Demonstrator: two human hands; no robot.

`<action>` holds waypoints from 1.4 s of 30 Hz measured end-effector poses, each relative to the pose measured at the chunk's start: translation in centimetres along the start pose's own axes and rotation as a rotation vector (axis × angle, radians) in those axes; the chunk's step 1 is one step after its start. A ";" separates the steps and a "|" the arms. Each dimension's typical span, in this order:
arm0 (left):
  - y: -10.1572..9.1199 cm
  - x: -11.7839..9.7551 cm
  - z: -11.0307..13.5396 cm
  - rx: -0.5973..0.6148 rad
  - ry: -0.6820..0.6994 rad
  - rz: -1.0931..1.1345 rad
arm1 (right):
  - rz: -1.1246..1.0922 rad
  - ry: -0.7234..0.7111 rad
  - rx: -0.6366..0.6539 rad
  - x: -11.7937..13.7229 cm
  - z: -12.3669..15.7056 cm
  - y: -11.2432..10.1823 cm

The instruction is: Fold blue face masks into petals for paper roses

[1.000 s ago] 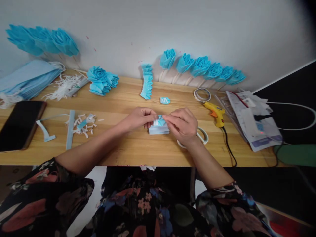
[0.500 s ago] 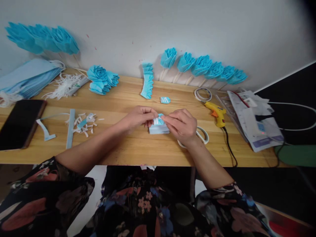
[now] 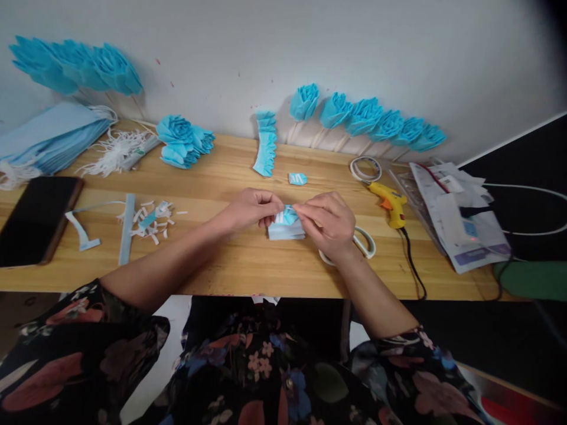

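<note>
My left hand (image 3: 250, 209) and my right hand (image 3: 326, 221) meet at the middle of the wooden table (image 3: 248, 265). Both pinch a small folded blue paper piece (image 3: 287, 217) with white strips on it. It is held just above a small stack of pale blue folded pieces (image 3: 283, 233) lying on the table. The fingers of both hands are closed on the piece.
Blue paper flowers (image 3: 367, 115) lean on the wall; more (image 3: 183, 140) lie at left with a pleated strip (image 3: 264, 144). A yellow glue gun (image 3: 387, 202), tape rolls (image 3: 365, 168), scissors (image 3: 365, 243), papers (image 3: 456, 218), a black phone (image 3: 35, 218), paper scraps (image 3: 148, 218) and a mask stack (image 3: 48, 139) surround them.
My right hand's fingers have shifted slightly on the small blue piece; both hands stay at the same spot over the stack.
</note>
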State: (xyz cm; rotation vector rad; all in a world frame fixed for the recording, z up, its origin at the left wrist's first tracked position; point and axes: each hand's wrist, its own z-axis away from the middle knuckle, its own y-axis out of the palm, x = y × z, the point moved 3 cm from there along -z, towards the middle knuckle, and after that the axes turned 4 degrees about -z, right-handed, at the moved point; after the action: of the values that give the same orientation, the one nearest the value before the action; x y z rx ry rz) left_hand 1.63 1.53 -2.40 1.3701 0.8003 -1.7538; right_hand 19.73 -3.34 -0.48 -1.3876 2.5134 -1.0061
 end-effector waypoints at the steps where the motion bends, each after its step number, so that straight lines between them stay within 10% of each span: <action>1: 0.0 0.0 0.0 0.004 -0.001 0.004 | 0.011 -0.015 0.010 0.0 0.0 0.1; 23: 0.0 0.0 0.0 -0.004 -0.003 0.063 | 0.012 -0.075 0.105 0.0 0.2 0.6; 33: -0.6 -0.4 0.2 -0.148 0.183 0.004 | -0.661 0.765 0.070 -1.4 0.9 1.7; 42: -0.5 -0.8 0.4 -0.172 0.237 -0.026 | -0.807 0.920 0.177 -0.9 -1.0 2.9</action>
State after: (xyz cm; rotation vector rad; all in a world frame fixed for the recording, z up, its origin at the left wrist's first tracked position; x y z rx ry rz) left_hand 1.06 1.56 -1.55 1.4722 1.0758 -1.5194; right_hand 17.74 -1.06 -1.60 -2.3287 2.1418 -2.3978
